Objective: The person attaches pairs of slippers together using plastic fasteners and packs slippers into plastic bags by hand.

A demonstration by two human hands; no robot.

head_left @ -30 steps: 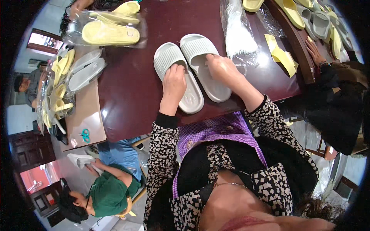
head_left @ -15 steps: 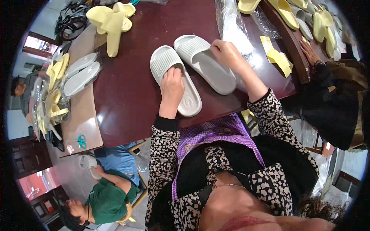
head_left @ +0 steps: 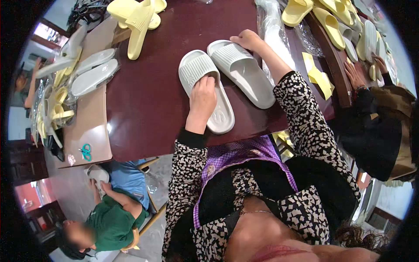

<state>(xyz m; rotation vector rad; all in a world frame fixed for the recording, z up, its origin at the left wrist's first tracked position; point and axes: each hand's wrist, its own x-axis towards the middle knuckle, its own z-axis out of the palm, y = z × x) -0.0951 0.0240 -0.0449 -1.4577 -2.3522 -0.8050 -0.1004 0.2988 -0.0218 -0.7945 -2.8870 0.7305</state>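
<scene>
Two light grey slide sandals lie side by side on the dark red table, ribbed straps at the far end. The left slide (head_left: pixel 220 118) has my left hand (head_left: pixel 203 100) at its foot opening, fingers curled and tucked in at the strap's edge. At the outer far side of the right slide (head_left: pixel 253 81), my right hand (head_left: pixel 248 40) has bent fingers against the strap near the toe. Its fingertips are partly hidden.
Yellow slides (head_left: pixel 139 30) lie crossed at the far left, near bagged white soles (head_left: pixel 96 78). Teal scissors (head_left: pixel 86 152) rest on the left board. Clear plastic wrap (head_left: pixel 275 35) and yellow paper (head_left: pixel 321 78) lie right. Co-workers are at both sides.
My right hand has moved from the right slide's foot opening to the far outer side of its strap. My left hand stays at the left slide. The view has shifted slightly.
</scene>
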